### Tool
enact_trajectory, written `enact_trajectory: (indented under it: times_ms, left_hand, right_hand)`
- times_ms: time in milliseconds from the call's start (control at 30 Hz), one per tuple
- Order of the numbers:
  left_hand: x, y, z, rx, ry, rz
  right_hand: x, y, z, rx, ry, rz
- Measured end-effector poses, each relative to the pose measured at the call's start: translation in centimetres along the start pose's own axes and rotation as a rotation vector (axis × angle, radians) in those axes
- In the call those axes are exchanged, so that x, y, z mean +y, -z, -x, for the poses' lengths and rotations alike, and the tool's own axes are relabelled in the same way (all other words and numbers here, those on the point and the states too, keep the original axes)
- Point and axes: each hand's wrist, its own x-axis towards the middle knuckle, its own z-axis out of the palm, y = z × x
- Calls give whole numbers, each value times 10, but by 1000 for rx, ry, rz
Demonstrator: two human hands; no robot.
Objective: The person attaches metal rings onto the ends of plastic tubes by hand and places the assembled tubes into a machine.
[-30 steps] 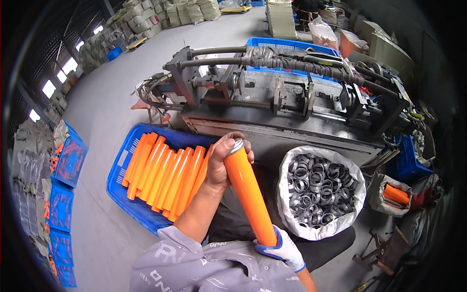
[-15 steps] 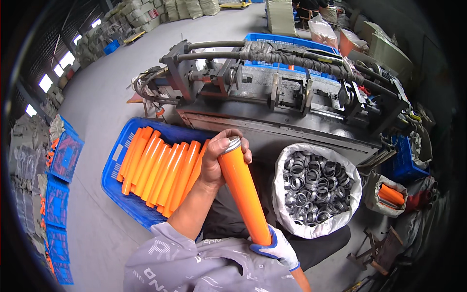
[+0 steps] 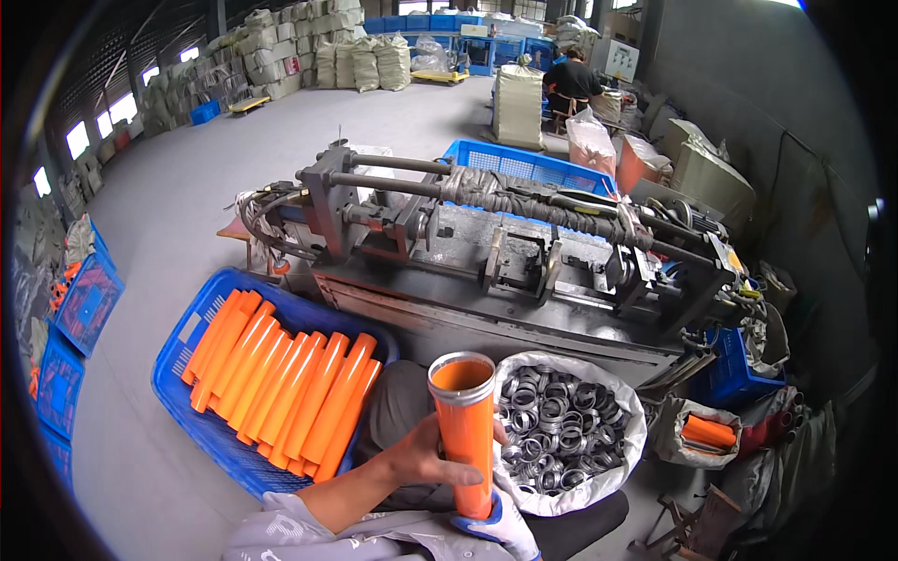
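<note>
I hold an orange plastic tube (image 3: 470, 430) upright in front of me, a grey metal ring fitted round its open top end. My bare left hand (image 3: 426, 458) grips the tube's middle from the left. My right hand (image 3: 500, 528), in a white and blue glove, holds the tube's bottom end. Just right of the tube stands a white sack (image 3: 617, 467) full of grey metal rings (image 3: 557, 430). To my left a blue crate (image 3: 178, 393) holds several orange tubes (image 3: 290, 393) lying side by side.
A grey metal machine (image 3: 505, 252) with rods and hoses stands right ahead. Behind it is another blue crate (image 3: 524, 164). At the right a small bag holds orange pieces (image 3: 706, 435). Blue crates (image 3: 79, 309) line the left floor. A person (image 3: 571, 79) sits far back among stacked sacks.
The tube swung from tilted to upright, its ringed end now facing up. My left hand slid from the top end down to the middle. The view lifted toward the machine.
</note>
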Motion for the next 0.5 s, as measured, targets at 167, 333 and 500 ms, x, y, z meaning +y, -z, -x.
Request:
enact_trajectory:
  times_ms: [167, 333, 500]
  left_hand:
    - [-37, 36, -1, 23, 204, -215]
    - [-35, 61, -19, 457, 94, 399]
    - [-59, 82, -54, 574, 112, 562]
  right_hand:
    - [-36, 40, -12, -21, 50, -207]
    - [12, 122, -36, 340, 430, -650]
    - [75, 155, -11, 848, -205, 973]
